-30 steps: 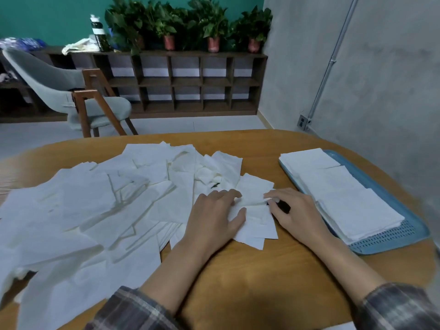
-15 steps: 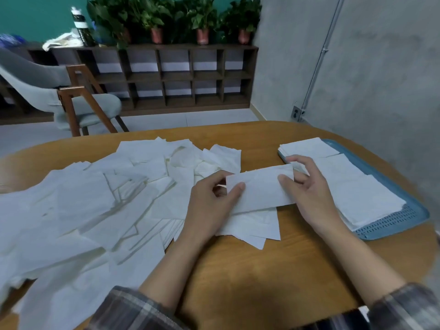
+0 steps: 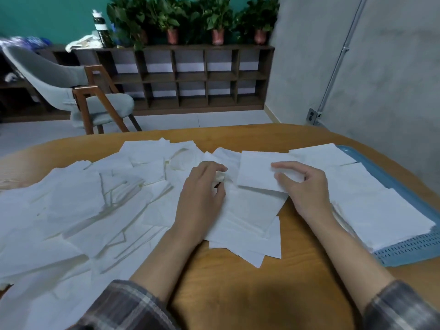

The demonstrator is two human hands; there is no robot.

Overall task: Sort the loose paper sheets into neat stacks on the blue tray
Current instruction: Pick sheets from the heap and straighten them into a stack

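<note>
Fingers (image 3: 283, 166) of the right hand (image 3: 307, 189) pinch one sheet (image 3: 256, 172) just above the pile (image 3: 95, 206). Left hand (image 3: 200, 201) fingers curl on the pile; if they grip, I cannot tell. Next job: move the sheet right, to the blue tray (image 3: 404, 252), and lay it straight on a stack (image 3: 381, 217).

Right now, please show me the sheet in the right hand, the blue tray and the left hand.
held sheet (image 3: 256, 171): head view, middle of its flat face.
blue tray (image 3: 409, 250): head view, bare perforated near end.
left hand (image 3: 202, 196): head view, back of the hand.
</note>
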